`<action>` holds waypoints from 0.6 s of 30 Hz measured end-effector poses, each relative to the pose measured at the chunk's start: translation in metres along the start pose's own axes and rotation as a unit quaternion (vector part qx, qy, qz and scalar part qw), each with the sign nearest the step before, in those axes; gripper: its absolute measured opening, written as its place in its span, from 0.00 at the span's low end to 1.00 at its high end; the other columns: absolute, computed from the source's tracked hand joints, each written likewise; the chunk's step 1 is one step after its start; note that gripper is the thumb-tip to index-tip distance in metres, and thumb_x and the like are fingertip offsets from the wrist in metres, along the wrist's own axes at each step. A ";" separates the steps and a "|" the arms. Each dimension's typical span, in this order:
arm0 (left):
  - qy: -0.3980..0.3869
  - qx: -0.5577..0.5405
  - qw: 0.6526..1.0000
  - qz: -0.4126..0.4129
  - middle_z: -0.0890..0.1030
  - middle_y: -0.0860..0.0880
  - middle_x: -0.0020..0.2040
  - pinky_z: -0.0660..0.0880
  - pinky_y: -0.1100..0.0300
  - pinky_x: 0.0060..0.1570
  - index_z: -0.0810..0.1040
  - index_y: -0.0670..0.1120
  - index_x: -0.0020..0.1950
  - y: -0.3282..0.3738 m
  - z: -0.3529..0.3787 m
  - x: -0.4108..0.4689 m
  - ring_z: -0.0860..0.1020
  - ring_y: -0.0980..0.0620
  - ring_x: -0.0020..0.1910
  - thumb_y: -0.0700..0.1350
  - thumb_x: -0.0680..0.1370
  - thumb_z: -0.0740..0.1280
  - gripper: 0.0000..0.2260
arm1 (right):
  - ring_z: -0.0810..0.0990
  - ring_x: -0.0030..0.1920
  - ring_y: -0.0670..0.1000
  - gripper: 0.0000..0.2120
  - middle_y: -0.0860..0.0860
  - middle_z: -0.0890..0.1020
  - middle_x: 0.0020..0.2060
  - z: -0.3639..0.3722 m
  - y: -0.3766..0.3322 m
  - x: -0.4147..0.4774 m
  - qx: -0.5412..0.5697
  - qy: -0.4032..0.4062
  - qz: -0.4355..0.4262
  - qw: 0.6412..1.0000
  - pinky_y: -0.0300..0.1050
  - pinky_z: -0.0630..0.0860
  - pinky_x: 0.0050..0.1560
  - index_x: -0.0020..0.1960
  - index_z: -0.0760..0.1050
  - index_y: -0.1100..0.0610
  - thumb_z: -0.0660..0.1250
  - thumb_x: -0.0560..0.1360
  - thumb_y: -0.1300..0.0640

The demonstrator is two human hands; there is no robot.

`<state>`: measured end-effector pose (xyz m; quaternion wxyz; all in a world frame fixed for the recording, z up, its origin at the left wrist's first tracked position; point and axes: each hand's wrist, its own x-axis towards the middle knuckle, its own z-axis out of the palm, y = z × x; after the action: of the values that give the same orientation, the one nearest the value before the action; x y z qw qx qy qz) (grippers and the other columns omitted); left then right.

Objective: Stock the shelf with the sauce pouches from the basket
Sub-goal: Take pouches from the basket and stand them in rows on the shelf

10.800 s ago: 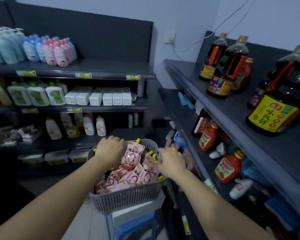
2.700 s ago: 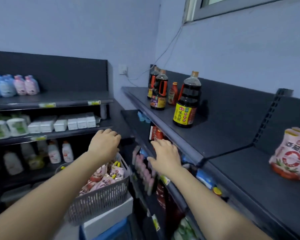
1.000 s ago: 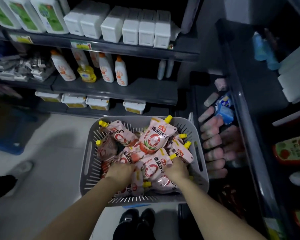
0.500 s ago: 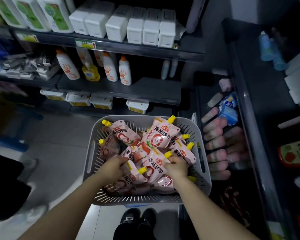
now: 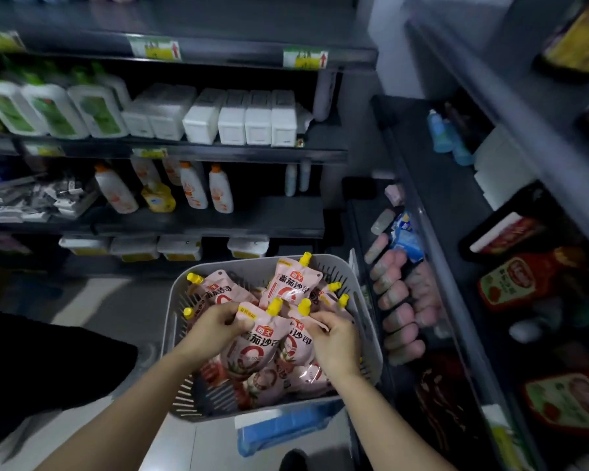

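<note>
A grey slotted basket (image 5: 368, 321) stands below me, holding several pink sauce pouches with yellow caps. My left hand (image 5: 215, 326) grips the top corner of one pouch (image 5: 255, 345), which is lifted above the pile. My right hand (image 5: 335, 338) grips the top of a second pouch (image 5: 298, 341) just beside it. Another pouch (image 5: 295, 283) leans upright at the basket's far side. The dark shelf unit (image 5: 456, 253) runs along my right.
The basket sits on a blue stool (image 5: 279, 430). Red ketchup bottles (image 5: 514, 283) and pink packets (image 5: 398, 300) lie on the right shelves. The facing shelves (image 5: 218, 154) carry white boxes and bottles. A dark-clothed person (image 5: 31, 362) is at the left.
Both hands have closed on pouches and raised them out of the pile. The view has tilted up a little, showing more of the facing shelves.
</note>
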<state>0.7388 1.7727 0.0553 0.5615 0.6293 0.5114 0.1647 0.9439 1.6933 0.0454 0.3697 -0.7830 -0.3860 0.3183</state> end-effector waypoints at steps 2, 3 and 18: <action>-0.013 0.006 1.000 0.023 0.85 0.53 0.39 0.78 0.51 0.50 0.82 0.48 0.45 0.016 0.001 -0.001 0.82 0.55 0.41 0.41 0.76 0.70 0.03 | 0.82 0.44 0.50 0.02 0.47 0.85 0.41 -0.010 -0.008 -0.006 0.017 0.033 -0.005 0.999 0.47 0.78 0.46 0.44 0.84 0.53 0.73 0.72 0.56; -0.022 0.008 0.999 0.036 0.85 0.51 0.40 0.78 0.50 0.51 0.82 0.48 0.46 0.024 0.002 -0.002 0.82 0.53 0.43 0.42 0.76 0.70 0.02 | 0.81 0.45 0.49 0.03 0.46 0.85 0.42 -0.016 -0.013 -0.011 0.011 0.054 -0.007 0.998 0.42 0.77 0.44 0.45 0.84 0.52 0.73 0.72 0.54; -0.081 0.071 0.943 0.315 0.77 0.51 0.31 0.75 0.49 0.42 0.77 0.51 0.37 0.155 0.033 -0.082 0.76 0.51 0.34 0.36 0.74 0.70 0.11 | 0.83 0.38 0.48 0.04 0.46 0.85 0.34 -0.119 -0.071 -0.146 0.080 0.306 -0.022 0.948 0.54 0.79 0.43 0.40 0.84 0.51 0.71 0.70 0.53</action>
<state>0.8011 1.7110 0.2101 0.4748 0.8076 0.2503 0.2446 0.9379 1.5618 0.1975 0.5385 -0.8020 -0.2442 0.0852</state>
